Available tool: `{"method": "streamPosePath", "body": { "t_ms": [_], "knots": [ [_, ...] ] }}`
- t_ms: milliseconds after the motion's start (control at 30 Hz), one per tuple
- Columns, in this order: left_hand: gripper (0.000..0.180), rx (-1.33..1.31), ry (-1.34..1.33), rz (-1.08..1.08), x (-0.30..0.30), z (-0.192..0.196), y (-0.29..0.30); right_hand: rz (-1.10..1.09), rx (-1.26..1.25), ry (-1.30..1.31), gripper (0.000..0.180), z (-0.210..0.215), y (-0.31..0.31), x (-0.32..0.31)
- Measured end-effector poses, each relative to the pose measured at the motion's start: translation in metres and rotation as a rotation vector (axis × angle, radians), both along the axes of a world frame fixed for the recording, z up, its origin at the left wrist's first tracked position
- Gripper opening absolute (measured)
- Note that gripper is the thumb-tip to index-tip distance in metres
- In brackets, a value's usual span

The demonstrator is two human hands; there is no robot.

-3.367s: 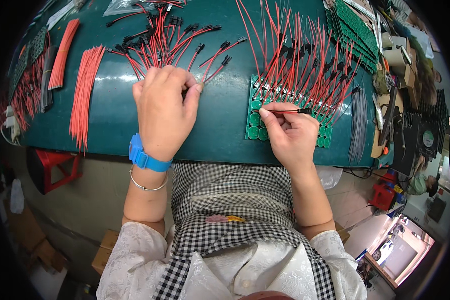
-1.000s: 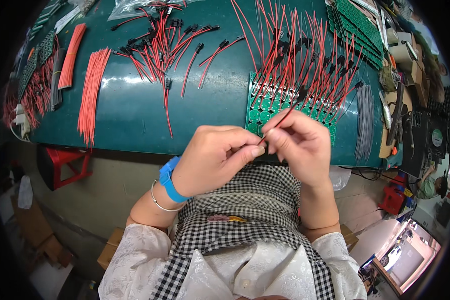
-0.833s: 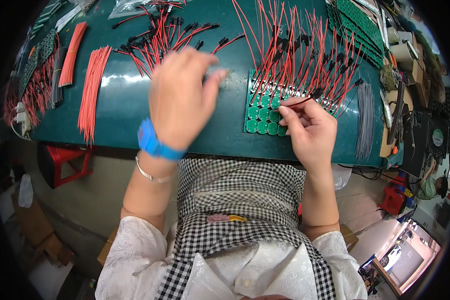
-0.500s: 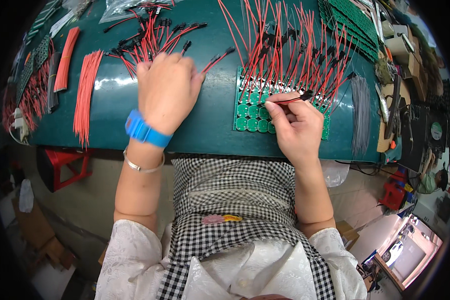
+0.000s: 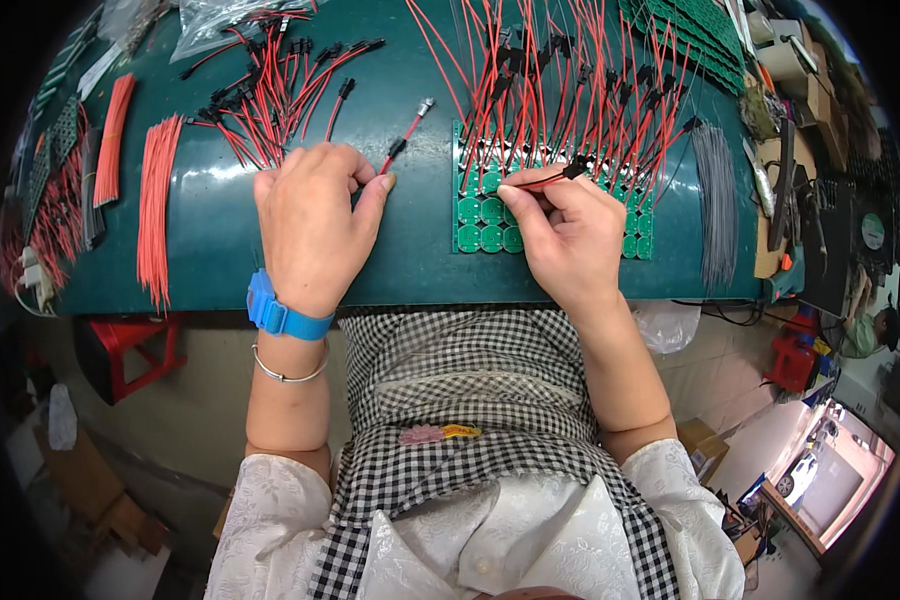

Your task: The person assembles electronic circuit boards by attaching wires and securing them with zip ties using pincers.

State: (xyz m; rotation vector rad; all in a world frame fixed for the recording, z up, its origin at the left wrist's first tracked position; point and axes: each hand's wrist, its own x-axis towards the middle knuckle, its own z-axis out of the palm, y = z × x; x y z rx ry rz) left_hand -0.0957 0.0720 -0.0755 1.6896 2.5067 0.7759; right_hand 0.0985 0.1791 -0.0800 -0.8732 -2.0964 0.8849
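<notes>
Compared with a second ago, when my two hands met near the table's front edge, they have parted: my left hand has gone out toward the loose leads, and my right hand is back over the green circuit board. In the head view, the only one I have, my right thumb and forefinger are pinched together on a red-and-black lead, which lies across my fingers with its black connector pointing right. My left hand is palm down, and its back hides most of the grip; thumb and forefinger look close, but I cannot tell whether they have hold of a wire. What matters in space is how the loose leads lie: just beyond my left thumb tip, their long axis slanting up and to the right, connectors toward the far side, near ends beside that thumb. My left hand is clearly the nearer one. Beyond it spreads a heap of leads; further left, on the table, lies a bunch of salmon-red wires.
</notes>
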Motion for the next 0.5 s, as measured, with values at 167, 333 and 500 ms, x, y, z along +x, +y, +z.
{"method": "streamPosePath", "body": {
  "t_ms": [167,333,500],
  "knots": [
    [0.018,0.017,0.024,-0.023,0.000,-0.002,0.000,-0.023,-0.001,0.015,0.004,-0.002,-0.001,-0.001],
    [0.013,0.200,-0.300,0.072,0.000,0.010,-0.002,-0.044,0.017,-0.033,0.005,0.003,-0.004,-0.001],
    [0.011,0.464,-0.690,0.054,0.008,0.006,-0.008,-0.058,0.033,-0.014,0.006,-0.001,-0.004,-0.001]
  ]
}}
